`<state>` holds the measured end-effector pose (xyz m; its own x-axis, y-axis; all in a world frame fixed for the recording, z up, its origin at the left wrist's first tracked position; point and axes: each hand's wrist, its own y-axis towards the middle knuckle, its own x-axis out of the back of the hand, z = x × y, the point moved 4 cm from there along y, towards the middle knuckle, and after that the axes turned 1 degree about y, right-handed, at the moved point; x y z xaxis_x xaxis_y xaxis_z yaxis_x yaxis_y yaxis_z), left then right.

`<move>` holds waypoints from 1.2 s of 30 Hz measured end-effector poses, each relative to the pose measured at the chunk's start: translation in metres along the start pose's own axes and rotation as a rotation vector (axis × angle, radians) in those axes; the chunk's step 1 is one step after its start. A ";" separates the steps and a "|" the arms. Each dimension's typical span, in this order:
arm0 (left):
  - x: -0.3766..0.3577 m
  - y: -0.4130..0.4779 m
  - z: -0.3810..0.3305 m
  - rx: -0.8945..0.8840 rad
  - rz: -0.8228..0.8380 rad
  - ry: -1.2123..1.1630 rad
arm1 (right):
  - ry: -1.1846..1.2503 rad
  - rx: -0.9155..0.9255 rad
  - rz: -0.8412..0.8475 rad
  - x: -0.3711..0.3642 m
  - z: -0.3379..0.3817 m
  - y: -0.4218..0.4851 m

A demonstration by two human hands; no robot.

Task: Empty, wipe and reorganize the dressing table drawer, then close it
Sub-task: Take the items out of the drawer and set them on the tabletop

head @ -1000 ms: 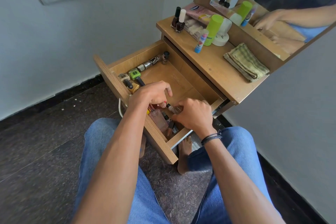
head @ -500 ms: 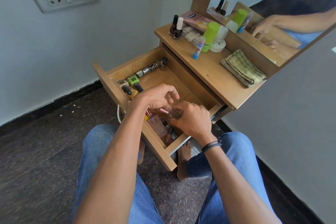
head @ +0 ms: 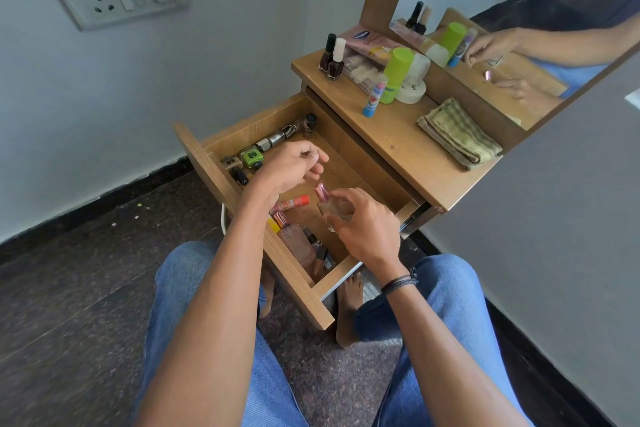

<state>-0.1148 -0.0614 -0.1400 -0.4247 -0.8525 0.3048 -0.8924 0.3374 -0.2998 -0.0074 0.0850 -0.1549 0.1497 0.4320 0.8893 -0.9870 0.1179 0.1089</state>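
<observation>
The wooden drawer [head: 349, 163] of the dressing table stands pulled out. My right hand [head: 363, 229] grips a small clear perfume bottle [head: 330, 206] with a pink cap, lifted above the drawer's near end. My left hand [head: 294, 166] hovers over the drawer's middle with fingers loosely curled, holding nothing that I can see. Below lie a larger pinkish bottle [head: 296, 239], an orange-capped tube [head: 294, 202] and small cosmetics. A green-topped item [head: 251, 158], a metal tube [head: 277, 139] and a dark jar [head: 310, 121] lie along the far side.
On the table top [head: 408, 149] stand two nail polish bottles [head: 332, 59], a green can [head: 394, 74], a lip balm stick [head: 374, 99], a white jar [head: 414, 88] and a folded checked cloth [head: 459, 133]. A mirror [head: 519, 28] rises behind. My knees sit under the drawer.
My right hand has lifted the clear pink-capped bottle up out of the drawer's near corner. My left hand has risen away from the items and moved toward the drawer's middle.
</observation>
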 end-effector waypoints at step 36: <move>-0.006 0.009 0.009 -0.032 -0.023 0.360 | 0.441 -0.188 -0.512 0.087 -0.018 0.107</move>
<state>-0.1190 -0.0570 -0.1527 -0.4256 -0.6671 0.6114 -0.9044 0.3366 -0.2622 -0.0987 0.1513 -0.0740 0.6422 0.5982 0.4793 -0.7651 0.5389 0.3525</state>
